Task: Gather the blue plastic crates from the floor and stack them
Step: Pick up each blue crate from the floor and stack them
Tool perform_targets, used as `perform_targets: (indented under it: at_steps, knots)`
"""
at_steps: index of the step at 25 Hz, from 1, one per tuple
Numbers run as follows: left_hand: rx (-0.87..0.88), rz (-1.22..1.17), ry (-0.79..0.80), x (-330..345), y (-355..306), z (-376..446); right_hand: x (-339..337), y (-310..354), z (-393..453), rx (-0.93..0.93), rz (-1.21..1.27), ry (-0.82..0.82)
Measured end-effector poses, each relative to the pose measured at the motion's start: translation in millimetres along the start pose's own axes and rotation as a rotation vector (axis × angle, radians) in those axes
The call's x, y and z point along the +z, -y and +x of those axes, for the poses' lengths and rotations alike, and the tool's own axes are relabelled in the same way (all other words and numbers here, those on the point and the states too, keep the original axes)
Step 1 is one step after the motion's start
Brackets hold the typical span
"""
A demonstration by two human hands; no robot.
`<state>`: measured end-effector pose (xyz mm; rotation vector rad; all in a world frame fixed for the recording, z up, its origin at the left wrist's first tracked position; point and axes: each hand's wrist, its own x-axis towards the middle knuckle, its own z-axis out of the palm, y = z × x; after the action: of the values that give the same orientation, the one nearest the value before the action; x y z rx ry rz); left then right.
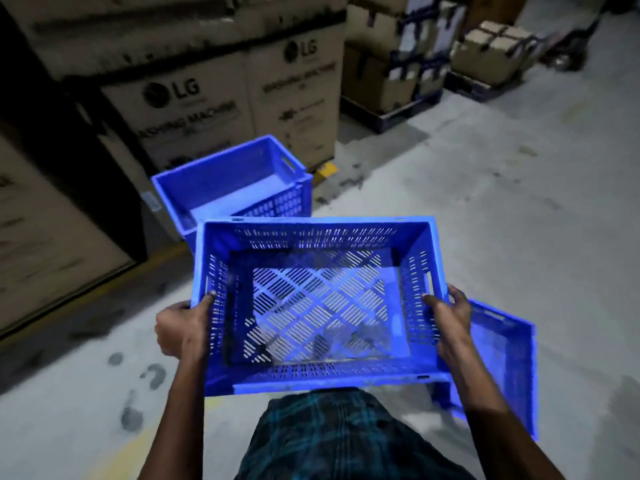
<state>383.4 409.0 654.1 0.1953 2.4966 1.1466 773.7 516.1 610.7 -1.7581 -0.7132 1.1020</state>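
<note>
1. Held level at waist height: a perforated blue crate [317,303], open side up, empty, slotted floor showing the ground through it.
2. Left hand [181,329] clamped over the left rim, thumb hooked inside the wall; right hand [450,318] gripping the right rim likewise, thumb just below the handle slot. Both grasps set toward the near corners rather than the middle of the sides.
3. Ahead, on the concrete floor [502,188], stood a second blue crate [235,183], upright, seemingly atop another one, close against the washing-machine cartons [194,109]. Judged the stack in progress, and the likely target.
4. A third blue crate [502,368] lay tipped on its side just right of the carried one, partly behind the right forearm. Not yet gathered.
5. For a clean placement: kept level, squared to the target's rim by turning at the hips, since that crate sat angled to the carried one.
6. Lowered far edge first, then near edge, thumbs drawn out of the wall before seating to avoid a pinch.
7. Watched for: wet-looking patches and footprints on the floor underfoot.
</note>
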Motion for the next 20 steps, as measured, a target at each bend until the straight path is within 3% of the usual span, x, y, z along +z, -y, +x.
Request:
perform_targets:
  at_steps: [6, 14, 20]
  knots:
    - [-0.001, -0.052, -0.139, -35, -31, 72, 116, 19, 22, -0.131, -0.131, -0.004]
    - [-0.093, -0.123, -0.254, -35, -53, 86, 186, 77, 43, -0.201, -0.19, 0.146]
    - [-0.118, -0.185, -0.322, -4, -82, 71, 221, 115, 110, -0.233, -0.219, 0.322]
